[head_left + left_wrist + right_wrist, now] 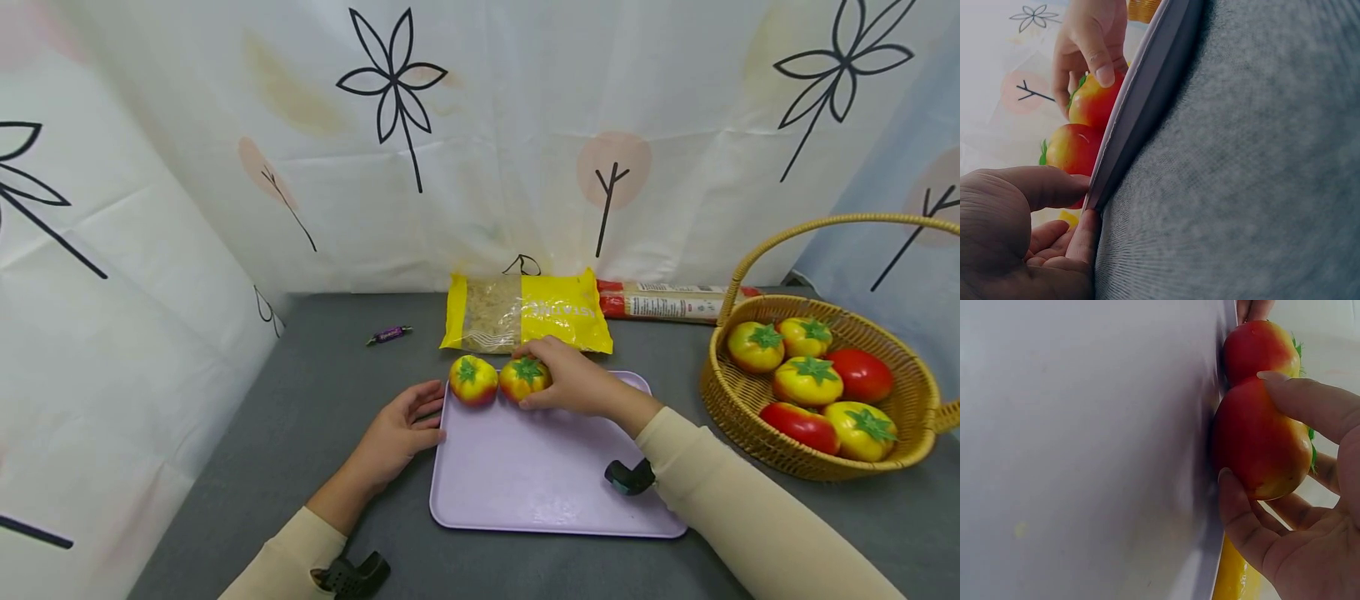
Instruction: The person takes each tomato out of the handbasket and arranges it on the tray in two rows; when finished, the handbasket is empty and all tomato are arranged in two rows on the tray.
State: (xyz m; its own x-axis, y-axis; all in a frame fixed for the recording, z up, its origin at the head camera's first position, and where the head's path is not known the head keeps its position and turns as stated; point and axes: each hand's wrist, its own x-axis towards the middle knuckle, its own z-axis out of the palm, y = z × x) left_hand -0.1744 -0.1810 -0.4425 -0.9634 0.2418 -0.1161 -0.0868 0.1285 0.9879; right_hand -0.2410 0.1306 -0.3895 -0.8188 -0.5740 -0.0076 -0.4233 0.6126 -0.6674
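Observation:
A pale purple tray (540, 475) lies on the dark grey table. Two yellow-and-red tomatoes with green leafy tops sit side by side along its far edge. My right hand (573, 379) holds the right tomato (519, 385) between thumb and fingers; the right wrist view shows them curled around its sides (1260, 440). The other tomato (473, 385) stands at the far left corner. At the tray's left edge, my left hand (397, 433) pinches the rim, thumb on top and a finger against the outer side in the left wrist view.
A wicker basket (720, 417) with a tall handle stands at the right, holding several yellow and red tomatoes. Behind the tray lie a yellow bag (562, 304) and a red-ended packet (667, 302). A small purple wrapped candy (390, 334) lies at the back left.

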